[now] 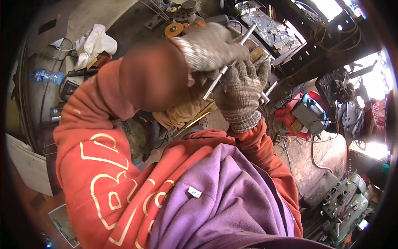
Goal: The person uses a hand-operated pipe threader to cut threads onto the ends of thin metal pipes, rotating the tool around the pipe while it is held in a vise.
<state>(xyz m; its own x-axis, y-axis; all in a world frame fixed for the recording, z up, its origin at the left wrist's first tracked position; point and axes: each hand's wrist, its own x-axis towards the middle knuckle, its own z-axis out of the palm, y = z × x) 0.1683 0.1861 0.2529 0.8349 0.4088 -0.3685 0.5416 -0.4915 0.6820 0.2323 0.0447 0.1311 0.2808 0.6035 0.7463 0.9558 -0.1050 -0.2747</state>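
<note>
Both my hands wear grey knitted work gloves. My left hand (215, 46), smeared by motion, reaches in from the upper left and closes over the middle of a slim metal rod (213, 88). The rod slants up to the right, with its two ends showing past the glove. Just below, my right hand (240, 93) has its back toward me, fingers curled forward over something they hide. Beside its palm, a short metal T-shaped bar (268, 93) sticks out. A brownish cylindrical piece (258, 54) sits beyond the fingertips. A dark blurred patch covers my left forearm near the wrist.
An orange disc (173, 29) and loose metal parts lie on the dark surface beyond. White cloth (95, 45) and a plastic bottle (47, 76) are at left. A red-and-grey box (309, 112) with cables stands at right, a green machine (346, 207) lower right.
</note>
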